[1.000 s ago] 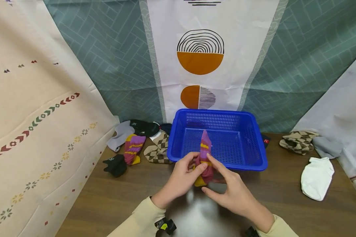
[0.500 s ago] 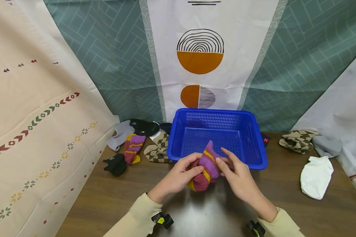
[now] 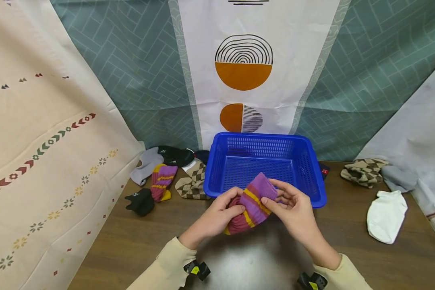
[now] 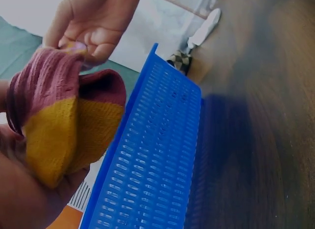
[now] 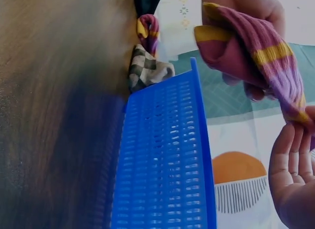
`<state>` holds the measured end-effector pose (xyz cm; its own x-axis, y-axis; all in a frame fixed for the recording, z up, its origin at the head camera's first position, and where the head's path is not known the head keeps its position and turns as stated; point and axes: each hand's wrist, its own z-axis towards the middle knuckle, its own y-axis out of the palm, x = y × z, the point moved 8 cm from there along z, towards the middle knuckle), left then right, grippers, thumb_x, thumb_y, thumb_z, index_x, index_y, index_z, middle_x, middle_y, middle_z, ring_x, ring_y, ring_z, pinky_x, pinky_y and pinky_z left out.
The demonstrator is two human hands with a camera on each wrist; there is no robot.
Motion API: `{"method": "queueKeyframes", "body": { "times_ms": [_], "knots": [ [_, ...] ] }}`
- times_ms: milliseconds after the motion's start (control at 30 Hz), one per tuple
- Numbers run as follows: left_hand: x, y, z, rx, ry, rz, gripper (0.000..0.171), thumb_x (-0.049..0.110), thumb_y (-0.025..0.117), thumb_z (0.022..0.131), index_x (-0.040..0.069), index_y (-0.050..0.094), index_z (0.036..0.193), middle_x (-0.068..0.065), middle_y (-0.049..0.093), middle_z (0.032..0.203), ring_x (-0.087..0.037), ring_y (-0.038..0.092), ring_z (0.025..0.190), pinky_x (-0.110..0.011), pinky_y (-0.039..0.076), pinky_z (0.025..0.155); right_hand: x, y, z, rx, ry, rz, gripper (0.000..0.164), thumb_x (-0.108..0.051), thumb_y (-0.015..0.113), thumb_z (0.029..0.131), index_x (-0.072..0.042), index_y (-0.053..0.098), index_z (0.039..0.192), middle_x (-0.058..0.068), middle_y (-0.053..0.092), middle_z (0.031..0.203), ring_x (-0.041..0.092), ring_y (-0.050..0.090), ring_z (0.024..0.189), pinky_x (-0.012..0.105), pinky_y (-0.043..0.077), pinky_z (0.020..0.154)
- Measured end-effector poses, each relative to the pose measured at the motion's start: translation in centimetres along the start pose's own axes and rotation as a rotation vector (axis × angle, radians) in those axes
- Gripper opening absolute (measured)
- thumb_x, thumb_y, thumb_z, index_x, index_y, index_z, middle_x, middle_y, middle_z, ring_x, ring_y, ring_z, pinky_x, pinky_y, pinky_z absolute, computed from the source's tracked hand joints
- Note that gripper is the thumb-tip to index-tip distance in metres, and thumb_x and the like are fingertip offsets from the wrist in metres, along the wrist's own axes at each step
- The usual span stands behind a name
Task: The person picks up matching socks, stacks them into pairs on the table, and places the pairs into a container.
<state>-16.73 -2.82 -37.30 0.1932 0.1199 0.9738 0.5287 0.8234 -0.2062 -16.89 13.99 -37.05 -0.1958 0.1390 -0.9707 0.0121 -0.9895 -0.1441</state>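
Observation:
Between both hands, in front of the basket, is a sock [image 3: 255,201] striped in maroon, purple and yellow. My left hand [image 3: 217,215] grips its folded maroon and yellow end, thumb on top. With thumb and fingers my right hand [image 3: 293,207] pinches the purple cuff end. In the left wrist view the sock's yellow heel or toe part [image 4: 54,140] shows beside the left palm. The right wrist view has the sock [image 5: 261,56] stretched between the two hands. The blue plastic basket [image 3: 320,197] stands just behind them on the table.
Left of the basket lie a similar striped sock [image 3: 163,183], a checkered sock [image 3: 192,187], black socks [image 3: 141,201] and a grey sock [image 3: 146,163]. On the right are a white sock [image 3: 387,217], another checkered sock [image 3: 364,173] and a grey one [image 3: 398,180]. Patterned cloth hangs behind.
The sock has turned from upright to slanting right, and its purple cuff is spread wider. My right hand has moved up to the cuff and pinches it; the left keeps its grip.

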Motion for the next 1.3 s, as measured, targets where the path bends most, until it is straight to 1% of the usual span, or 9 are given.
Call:
{"method": "queueKeyframes", "body": {
  "times_ms": [233, 567, 633, 733, 833, 900, 1000, 1133, 1300],
  "knots": [
    [-2.7, -0.4, 0.4, 0.017, -0.007, 0.076, 0.015, 0.019, 0.053, 0.094, 0.020, 0.061, 0.107, 0.000, 0.062, 0.099, -0.009, 0.056, 0.088, -0.024, 0.049, 0.072, -0.3, -1.0, 0.0, 0.030, -0.003, 0.057, 0.022, -0.011, 0.068, 0.085, 0.001, 0.065, 0.103, 0.005, 0.068, 0.094, 0.013, 0.066, 0.079, 0.027, 0.056, 0.066],
    [-1.7, -1.1, 0.2, 0.118, -0.044, 0.399, 0.008, 0.033, 0.061, 0.088, 0.028, 0.067, 0.093, 0.003, 0.056, 0.095, -0.014, 0.053, 0.089, -0.024, 0.045, 0.071, -1.5, 0.2, -0.5, -0.073, -0.081, 0.128, 0.019, -0.003, 0.064, 0.086, 0.004, 0.063, 0.103, 0.003, 0.070, 0.094, 0.015, 0.069, 0.078, 0.032, 0.056, 0.061],
    [-1.4, -0.9, 0.3, 0.114, -0.036, 0.359, 0.009, 0.028, 0.060, 0.089, 0.029, 0.067, 0.094, 0.002, 0.054, 0.086, -0.013, 0.052, 0.078, -0.022, 0.043, 0.063, -1.7, 0.8, -0.8, -0.103, -0.104, 0.122, 0.018, -0.003, 0.065, 0.086, 0.003, 0.064, 0.102, 0.003, 0.069, 0.094, 0.014, 0.069, 0.080, 0.032, 0.056, 0.062],
    [-0.5, -0.3, 0.3, 0.042, -0.010, 0.133, 0.017, 0.019, 0.051, 0.094, 0.021, 0.064, 0.104, -0.006, 0.057, 0.073, -0.019, 0.053, 0.061, -0.024, 0.042, 0.051, -1.9, 1.8, -1.2, -0.148, -0.143, 0.120, 0.018, 0.000, 0.065, 0.084, 0.002, 0.065, 0.102, 0.007, 0.068, 0.094, 0.013, 0.068, 0.079, 0.032, 0.056, 0.060],
    [0.6, 0.5, 0.1, -0.047, -0.019, -0.133, 0.028, 0.020, 0.039, 0.098, 0.010, 0.057, 0.118, -0.020, 0.061, 0.085, -0.032, 0.059, 0.065, -0.034, 0.051, 0.054, -1.9, 2.4, -1.6, -0.155, -0.191, 0.103, 0.019, 0.003, 0.066, 0.082, 0.000, 0.066, 0.101, 0.011, 0.067, 0.094, 0.011, 0.067, 0.078, 0.031, 0.056, 0.058],
    [1.4, 0.8, 0.0, -0.060, -0.018, -0.215, 0.033, 0.024, 0.038, 0.098, 0.003, 0.054, 0.119, -0.024, 0.060, 0.100, -0.039, 0.061, 0.077, -0.041, 0.055, 0.064, -2.1, 2.6, -1.9, -0.154, -0.266, 0.091, 0.023, 0.009, 0.067, 0.078, 0.001, 0.067, 0.100, 0.014, 0.066, 0.095, 0.011, 0.067, 0.082, 0.030, 0.056, 0.060],
    [2.1, 0.4, 0.0, 0.030, -0.038, -0.136, 0.030, 0.031, 0.049, 0.095, 0.005, 0.058, 0.109, -0.015, 0.062, 0.101, -0.024, 0.063, 0.081, -0.037, 0.055, 0.069, -2.7, 3.0, -2.3, -0.191, -0.384, 0.063, 0.032, 0.012, 0.072, 0.071, -0.001, 0.068, 0.100, 0.012, 0.066, 0.102, 0.012, 0.065, 0.093, 0.028, 0.056, 0.066],
    [3.2, -0.7, 0.0, 0.148, -0.064, -0.007, 0.015, 0.021, 0.065, 0.087, 0.007, 0.060, 0.089, -0.006, 0.062, 0.086, -0.007, 0.057, 0.066, -0.024, 0.048, 0.055, -3.7, 3.0, -2.6, -0.253, -0.477, 0.128, 0.032, 0.016, 0.067, 0.074, 0.004, 0.065, 0.103, 0.019, 0.063, 0.108, 0.017, 0.062, 0.102, 0.029, 0.055, 0.074],
    [4.0, -0.3, 0.1, 0.015, -0.037, 0.003, 0.006, 0.008, 0.064, 0.086, 0.008, 0.058, 0.086, -0.005, 0.059, 0.091, -0.010, 0.056, 0.078, -0.024, 0.048, 0.064, -2.8, 2.9, -1.4, -0.282, -0.349, 0.133, 0.040, 0.013, 0.051, 0.087, 0.002, 0.052, 0.125, 0.020, 0.057, 0.123, 0.020, 0.057, 0.114, 0.031, 0.050, 0.090]
  ]
}}
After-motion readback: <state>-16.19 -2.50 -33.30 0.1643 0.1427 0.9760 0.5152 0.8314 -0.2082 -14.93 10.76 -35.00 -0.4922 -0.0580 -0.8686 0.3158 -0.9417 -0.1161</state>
